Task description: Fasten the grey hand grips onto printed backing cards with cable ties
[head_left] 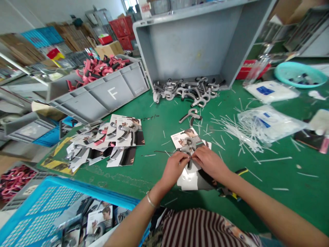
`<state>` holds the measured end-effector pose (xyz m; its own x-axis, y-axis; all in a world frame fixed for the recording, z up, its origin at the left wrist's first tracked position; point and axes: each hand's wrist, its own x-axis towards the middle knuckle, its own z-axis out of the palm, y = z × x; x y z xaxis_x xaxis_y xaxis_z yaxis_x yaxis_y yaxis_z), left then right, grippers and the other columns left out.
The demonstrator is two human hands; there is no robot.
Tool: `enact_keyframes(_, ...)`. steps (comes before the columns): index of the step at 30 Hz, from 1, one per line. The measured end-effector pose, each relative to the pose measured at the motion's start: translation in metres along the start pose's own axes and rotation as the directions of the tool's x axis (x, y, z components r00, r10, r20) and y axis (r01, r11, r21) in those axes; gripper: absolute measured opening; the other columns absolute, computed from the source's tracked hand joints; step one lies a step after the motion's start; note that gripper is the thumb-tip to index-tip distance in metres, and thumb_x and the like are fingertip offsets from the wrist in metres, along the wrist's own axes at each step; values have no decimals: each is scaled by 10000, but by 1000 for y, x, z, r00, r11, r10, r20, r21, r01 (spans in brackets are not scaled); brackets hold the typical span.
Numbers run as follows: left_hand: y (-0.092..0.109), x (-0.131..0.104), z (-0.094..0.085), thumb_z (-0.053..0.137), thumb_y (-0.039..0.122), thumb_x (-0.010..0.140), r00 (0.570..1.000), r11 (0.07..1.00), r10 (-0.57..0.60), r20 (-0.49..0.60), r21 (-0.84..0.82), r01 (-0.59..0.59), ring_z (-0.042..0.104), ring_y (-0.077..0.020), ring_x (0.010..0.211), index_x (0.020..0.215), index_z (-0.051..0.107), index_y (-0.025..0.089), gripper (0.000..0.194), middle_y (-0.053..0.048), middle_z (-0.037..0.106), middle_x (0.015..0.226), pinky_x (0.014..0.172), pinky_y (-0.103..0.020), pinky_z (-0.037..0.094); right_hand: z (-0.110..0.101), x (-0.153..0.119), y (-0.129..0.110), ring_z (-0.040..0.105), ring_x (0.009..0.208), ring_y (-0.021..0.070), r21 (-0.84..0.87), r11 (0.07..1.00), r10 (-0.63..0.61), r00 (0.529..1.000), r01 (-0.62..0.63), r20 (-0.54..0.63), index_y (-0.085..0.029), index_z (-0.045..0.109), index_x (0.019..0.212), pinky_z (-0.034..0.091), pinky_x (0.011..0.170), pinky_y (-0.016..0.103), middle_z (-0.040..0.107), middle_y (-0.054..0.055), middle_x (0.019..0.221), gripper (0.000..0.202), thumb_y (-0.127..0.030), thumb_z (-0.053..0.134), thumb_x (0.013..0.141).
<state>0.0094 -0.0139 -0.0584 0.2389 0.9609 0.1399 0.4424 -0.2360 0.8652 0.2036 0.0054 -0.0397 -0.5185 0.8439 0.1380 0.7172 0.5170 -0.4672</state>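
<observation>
In the middle of the bench, a grey and black hand grip exerciser (189,145) lies on a printed cardboard card (179,138). My left hand (177,166) and my right hand (209,163) meet over one of its handles, fingertips pinched together from either side. Whatever small thing they pinch is hidden by the fingers. A thin dark strip (161,151) lies just left of my left hand. Beneath the card are more cards (189,181), pale side up. A loose hand grip (190,116) lies beyond them.
A tipped grey crate (185,44) spills grey hand grips. White cable ties (246,132) and plastic bags (272,120) lie right. Pliers (233,192) sit by my right forearm. Carded grips (125,132) are piled left. A blue basket (33,212) stands front left, a grey bin (102,92) behind.
</observation>
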Motion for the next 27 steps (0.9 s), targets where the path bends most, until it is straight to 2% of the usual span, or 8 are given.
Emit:
enact_keyframes(3, -6, 28, 2, 622, 175, 846, 1000, 999, 3, -26, -33, -4, 630, -176, 852, 863, 709, 208, 94, -25, 683, 863, 803, -283, 483, -6, 15, 12, 554, 858, 254, 26, 999, 39, 999, -39, -26, -208, 621, 821, 430, 772, 367, 637, 64, 841, 118, -185, 560, 919)
enact_keyframes(5, -9, 37, 1, 623, 179, 846, 1000, 998, 21, -16, -56, -22, 630, -170, 846, 866, 710, 209, 94, -23, 678, 871, 789, -274, 484, -7, 18, 18, 567, 871, 240, 94, 995, 25, 999, -22, -26, -214, 628, 840, 434, 778, 351, 652, 49, 857, 91, -203, 576, 914)
enact_keyframes(8, -10, 35, 0, 616, 184, 857, 999, 997, 39, -28, -70, -41, 627, -166, 850, 895, 710, 216, 107, -23, 677, 889, 780, -266, 481, -4, 16, 20, 581, 884, 224, 161, 987, 33, 998, -23, -58, -226, 636, 873, 431, 788, 336, 662, 32, 874, 56, -230, 591, 908)
enact_keyframes(13, -9, 29, 2, 619, 225, 872, 997, 995, 44, -56, -86, -49, 621, -170, 870, 895, 718, 211, 103, -33, 674, 890, 796, -269, 476, 3, 17, 20, 606, 840, 200, 228, 960, 181, 981, -161, -72, -236, 638, 921, 435, 752, 314, 665, 18, 894, 72, -294, 598, 904)
enact_keyframes(16, -11, 31, 0, 621, 249, 876, 999, 994, 20, -34, -109, -24, 614, -162, 837, 892, 720, 206, 109, -30, 670, 873, 758, -257, 469, -1, 19, 24, 588, 858, 214, 194, 975, 114, 993, -105, -36, -233, 639, 881, 431, 759, 322, 659, 31, 868, 109, -281, 555, 930)
enact_keyframes(20, -14, 32, -4, 625, 272, 873, 1000, 990, -22, -3, -140, 21, 603, -156, 787, 892, 725, 203, 123, -26, 663, 855, 715, -249, 457, -8, 18, 27, 552, 839, 241, 37, 999, 0, 1000, -1, 23, -203, 623, 841, 421, 755, 350, 634, 74, 824, 155, -208, 508, 945)
enact_keyframes(23, -13, 32, -5, 629, 269, 869, 999, 989, -29, 22, -148, 32, 602, -156, 783, 887, 731, 201, 123, -27, 661, 847, 724, -253, 455, -10, 18, 25, 541, 826, 247, -36, 999, -31, 998, 33, 55, -194, 610, 836, 419, 739, 354, 623, 85, 808, 152, -204, 508, 949)
enact_keyframes(27, -11, 32, -6, 619, 271, 875, 998, 991, -21, 51, -127, 27, 608, -167, 828, 894, 730, 204, 131, -33, 663, 868, 755, -258, 463, -11, 20, 21, 539, 843, 241, -51, 998, -32, 998, 35, 61, -193, 602, 848, 424, 744, 343, 621, 83, 828, 150, -215, 503, 959)
